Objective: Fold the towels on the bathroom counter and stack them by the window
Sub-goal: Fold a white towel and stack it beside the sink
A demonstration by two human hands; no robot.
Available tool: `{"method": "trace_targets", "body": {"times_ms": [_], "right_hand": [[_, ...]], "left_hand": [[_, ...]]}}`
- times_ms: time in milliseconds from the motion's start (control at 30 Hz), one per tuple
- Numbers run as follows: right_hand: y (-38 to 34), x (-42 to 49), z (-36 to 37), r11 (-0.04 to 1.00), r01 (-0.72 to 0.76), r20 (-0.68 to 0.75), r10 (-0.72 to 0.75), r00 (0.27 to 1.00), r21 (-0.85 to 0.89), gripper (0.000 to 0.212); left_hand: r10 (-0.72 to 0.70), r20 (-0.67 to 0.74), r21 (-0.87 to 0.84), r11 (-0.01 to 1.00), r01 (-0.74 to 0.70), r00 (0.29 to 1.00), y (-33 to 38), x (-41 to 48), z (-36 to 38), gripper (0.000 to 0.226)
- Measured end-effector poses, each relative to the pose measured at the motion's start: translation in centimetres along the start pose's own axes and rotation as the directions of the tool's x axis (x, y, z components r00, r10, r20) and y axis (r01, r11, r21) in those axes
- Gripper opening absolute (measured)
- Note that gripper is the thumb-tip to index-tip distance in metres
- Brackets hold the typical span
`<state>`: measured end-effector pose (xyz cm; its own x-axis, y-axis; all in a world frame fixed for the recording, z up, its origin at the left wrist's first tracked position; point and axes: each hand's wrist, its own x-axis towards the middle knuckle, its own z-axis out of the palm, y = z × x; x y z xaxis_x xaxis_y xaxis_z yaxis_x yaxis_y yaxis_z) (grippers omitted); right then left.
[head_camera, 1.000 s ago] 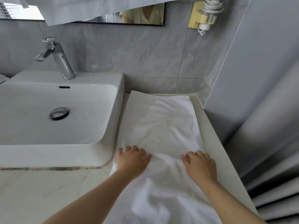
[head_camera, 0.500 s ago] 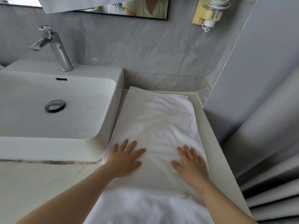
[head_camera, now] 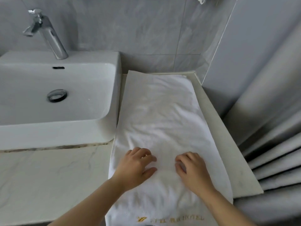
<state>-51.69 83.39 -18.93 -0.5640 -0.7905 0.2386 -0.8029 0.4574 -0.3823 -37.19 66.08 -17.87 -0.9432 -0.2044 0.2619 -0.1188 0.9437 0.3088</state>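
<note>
Spread flat just right of the sink [head_camera: 65, 134]: white towel [head_camera: 162, 115], front to back on the pale marble surface [head_camera: 48, 176]. Side by side on its near half: left hand [head_camera: 135, 167] and right hand [head_camera: 192, 170], fingers [head_camera: 143, 151] curled, tips on cloth; pinching or pressing, cannot tell. Behind the sink, grey tiled wall [head_camera: 130, 30]; far right of it, pleated curtain [head_camera: 276, 160].

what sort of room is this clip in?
A bathroom, probably a hotel's: white basin with chrome tap on a marble counter, grey wall tiles, and a white towel whose gold lettering seems to end in HOTEL.
</note>
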Motion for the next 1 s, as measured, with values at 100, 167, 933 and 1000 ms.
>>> {"method": "trace_targets", "body": {"times_ms": [100,167,933,1000], "right_hand": [[-0.6,-0.9,0.1,0.998,-0.045,0.007,0.045,0.999,-0.044,0.010],[-1.2,-1.5,0.2,0.993,-0.088,0.023,0.090,0.996,-0.079,0.020],[-2.7,-8.2,-0.6,0.963,-0.009,0.330,0.101,0.938,-0.268,0.077],[-2.4,-8.1,-0.8,0.965,-0.003,0.329,0.092,0.940,-0.261,0.068]], "left_hand": [[0.027,0.100,0.033,0.999,-0.031,0.995,-0.8,-1.4,0.6,0.030],[0.044,0.084,0.040,0.998,-0.047,0.995,-1.0,-2.1,0.6,0.028],[0.014,0.308,0.216,0.973,-0.084,0.951,-1.2,-9.6,-0.8,0.062],[0.011,0.303,0.211,0.974,-0.079,0.953,-1.1,-9.5,-0.8,0.057]]}}
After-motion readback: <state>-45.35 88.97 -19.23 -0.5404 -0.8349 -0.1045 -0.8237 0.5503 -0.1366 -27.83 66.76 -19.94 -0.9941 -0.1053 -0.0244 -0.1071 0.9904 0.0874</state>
